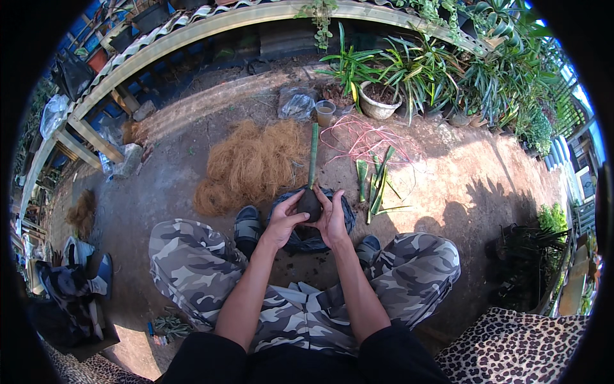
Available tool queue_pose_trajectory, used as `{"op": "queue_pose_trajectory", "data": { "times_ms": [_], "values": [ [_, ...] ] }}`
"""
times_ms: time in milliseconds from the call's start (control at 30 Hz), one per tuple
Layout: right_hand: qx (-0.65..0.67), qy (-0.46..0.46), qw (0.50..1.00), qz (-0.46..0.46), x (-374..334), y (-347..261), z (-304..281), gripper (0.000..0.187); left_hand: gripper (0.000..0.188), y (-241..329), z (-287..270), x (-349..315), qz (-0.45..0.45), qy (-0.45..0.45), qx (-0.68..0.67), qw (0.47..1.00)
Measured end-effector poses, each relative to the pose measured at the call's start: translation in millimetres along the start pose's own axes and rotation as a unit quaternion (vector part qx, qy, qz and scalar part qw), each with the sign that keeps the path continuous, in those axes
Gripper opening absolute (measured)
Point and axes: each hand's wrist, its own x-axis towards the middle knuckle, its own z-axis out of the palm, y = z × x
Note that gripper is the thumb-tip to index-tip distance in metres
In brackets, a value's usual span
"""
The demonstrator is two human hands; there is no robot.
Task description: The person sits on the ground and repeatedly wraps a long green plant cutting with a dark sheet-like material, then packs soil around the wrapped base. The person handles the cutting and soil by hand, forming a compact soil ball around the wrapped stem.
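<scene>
Between my two hands is a dark, rounded ball of soil [309, 203], held above an open black plastic bag [349, 217] on the ground. A thick green cylindrical leaf [314, 153] stands upright out of the ball's top. My left hand [284, 221] wraps the ball's left side, its thumb lying across the front. My right hand [331, 221] cups the right side, with its thumb raised off the ball. Fingertips of both hands are partly hidden behind the ball. What lies inside the bag is mostly covered by my hands.
Brown coconut fibre [249, 160] lies piled to the left. To the right are pink strings [368, 136] and cut green leaves [378, 182]. A plastic cup [325, 115], a clear plastic bag [297, 104] and a white plant pot [380, 109] stand farther off. My knees flank the black bag.
</scene>
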Motion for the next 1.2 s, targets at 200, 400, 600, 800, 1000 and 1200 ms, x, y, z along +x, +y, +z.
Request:
{"op": "queue_pose_trajectory", "data": {
  "times_ms": [200,400,600,800,1000,1200],
  "values": [
    [0.016,-0.021,1.0,0.014,-2,-5,1,0.101,0.068,2,3,-2,-0.001,-0.004,-0.024,1.0],
    [0.009,0.004,1.0,0.017,-3,-5,3,0.093,0.068,2,1,-1,0.001,-0.009,0.01,1.0],
    [0.044,-0.028,0.998,0.021,0,-4,-5,0.063,0.049,3,-1,0,-0.011,-0.018,-0.105,0.994],
    [0.022,-0.05,0.998,-0.019,-2,-3,-6,0.073,0.045,3,-4,1,0.016,-0.026,-0.064,0.998],
    [-0.001,-0.032,0.999,-0.018,1,4,-5,0.078,0.046,3,-3,-2,0.03,-0.022,-0.053,0.998],
    [-0.207,-0.043,0.966,-0.146,9,16,-3,0.08,0.053,1,1,1,0.033,0.011,-0.079,0.996]
  ]
}}
